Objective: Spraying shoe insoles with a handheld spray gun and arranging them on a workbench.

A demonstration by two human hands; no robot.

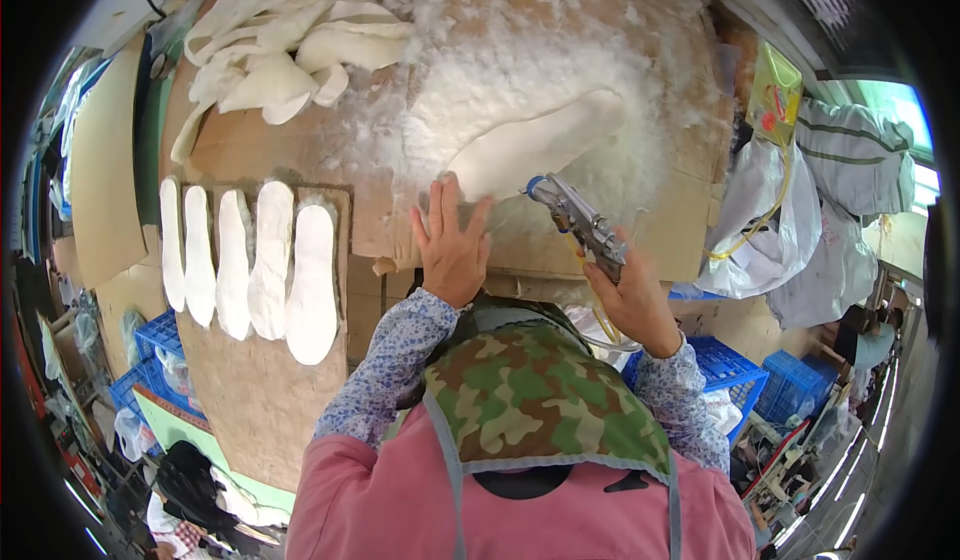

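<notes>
One white foam shoe insole (535, 145) on cardboard tabletop (640, 230) | left hand (452, 250) flat, fingers spread beside it | right hand (630, 300) gripping metal spray gun (580, 222) | insole likely light, floppy; pin edge.

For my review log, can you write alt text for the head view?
A right hand holds a spray gun aimed at a white insole on a cardboard-covered table, and the left hand lies flat beside it. Five more insoles lie in a row to the left.

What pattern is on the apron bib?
Green, tan and brown camouflage on the apron bib, clearest in the head view.
</notes>
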